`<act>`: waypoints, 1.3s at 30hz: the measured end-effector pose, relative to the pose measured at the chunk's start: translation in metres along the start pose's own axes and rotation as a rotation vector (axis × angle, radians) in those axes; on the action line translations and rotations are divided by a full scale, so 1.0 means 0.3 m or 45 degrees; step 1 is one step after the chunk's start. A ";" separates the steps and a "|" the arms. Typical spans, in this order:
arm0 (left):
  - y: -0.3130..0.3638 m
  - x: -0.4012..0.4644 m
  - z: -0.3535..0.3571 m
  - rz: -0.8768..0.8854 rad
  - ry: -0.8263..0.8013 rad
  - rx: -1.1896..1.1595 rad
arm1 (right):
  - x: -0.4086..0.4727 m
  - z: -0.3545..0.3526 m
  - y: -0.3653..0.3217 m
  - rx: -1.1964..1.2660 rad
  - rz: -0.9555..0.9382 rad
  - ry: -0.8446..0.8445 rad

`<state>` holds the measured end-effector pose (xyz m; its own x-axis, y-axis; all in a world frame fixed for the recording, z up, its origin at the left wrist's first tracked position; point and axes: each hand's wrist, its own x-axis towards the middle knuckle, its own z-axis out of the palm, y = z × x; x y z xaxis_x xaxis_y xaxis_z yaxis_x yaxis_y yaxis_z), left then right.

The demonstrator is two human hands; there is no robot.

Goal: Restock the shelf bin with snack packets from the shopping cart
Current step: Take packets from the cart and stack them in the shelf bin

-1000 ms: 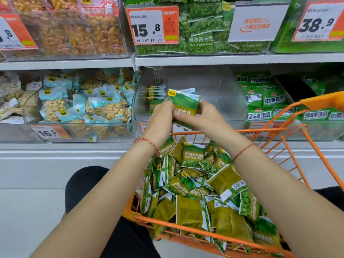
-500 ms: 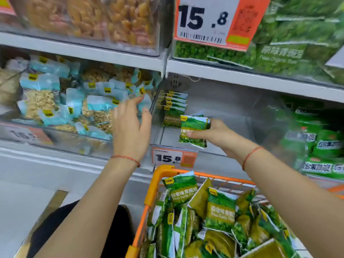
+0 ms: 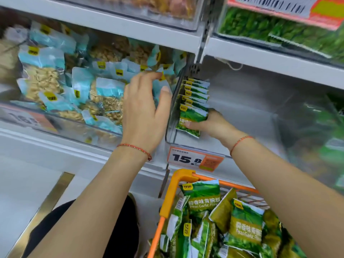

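My right hand [image 3: 212, 125] grips a green pea snack packet [image 3: 193, 116] inside the clear shelf bin [image 3: 242, 112], pressed against a row of several like packets [image 3: 197, 92] standing along the bin's left wall. My left hand [image 3: 145, 112] hovers in front of the bin's left edge with relaxed fingers and holds nothing. The orange shopping cart [image 3: 167, 203] stands below the bin, piled with several green packets [image 3: 242, 226].
A neighbouring bin [image 3: 74, 118] at the left holds blue nut packets. An orange 15.8 price tag [image 3: 193, 159] hangs on the bin's front. Upper shelf bins [image 3: 279, 32] overhang the work spot. More green packets [image 3: 331, 131] fill the bin at the right.
My right hand has carried the packet deeper into the bin to the standing row. My left hand rose a little beside the bin's edge. The camera moved closer.
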<state>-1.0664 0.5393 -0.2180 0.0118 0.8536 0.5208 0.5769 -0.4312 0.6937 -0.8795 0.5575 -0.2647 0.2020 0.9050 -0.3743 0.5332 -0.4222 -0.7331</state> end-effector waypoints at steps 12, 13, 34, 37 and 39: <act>0.012 -0.015 0.003 0.038 -0.026 0.057 | -0.068 0.017 -0.029 -0.353 -0.099 0.021; 0.012 -0.015 0.004 0.033 -0.029 0.053 | -0.066 0.013 -0.028 -0.355 -0.103 0.026; 0.014 -0.013 0.004 0.002 -0.077 0.061 | -0.025 0.003 -0.014 0.080 -0.055 0.265; 0.013 -0.010 0.002 0.006 -0.073 0.056 | -0.026 -0.006 -0.014 0.070 0.008 0.235; 0.018 -0.015 -0.004 0.007 -0.056 0.035 | -0.046 -0.025 -0.013 0.047 0.079 0.195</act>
<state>-1.0644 0.5328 -0.2161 0.0509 0.8634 0.5020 0.5991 -0.4285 0.6763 -0.8784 0.5470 -0.2524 0.3582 0.8731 -0.3308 0.4858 -0.4768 -0.7325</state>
